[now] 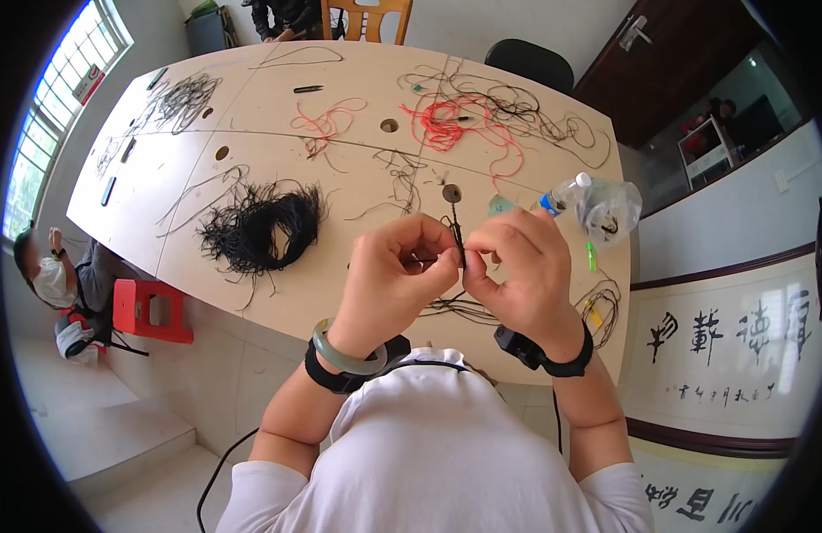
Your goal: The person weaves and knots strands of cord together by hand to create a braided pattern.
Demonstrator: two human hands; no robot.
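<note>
Close in front of my chest, above the near side of the table, both hands meet at a thin black braided cord (456,222). My left hand (400,271) pinches it between thumb and index finger. From the other side, my right hand (523,271) grips the same cord with thumb and bent fingers. A short braided end stands up above the fingertips, while loose black strands (464,308) lie below and between the hands. The exact knot or crossing at the fingertips is hidden by the fingers.
A large bundle of black cords (264,233) lies left on the table (358,186). Red cord (442,124) and dark tangled strands spread toward the back. At right are a plastic bottle (566,193), a clear bag (609,213) and a green lighter-like item (591,256). Another person (55,271) sits far left.
</note>
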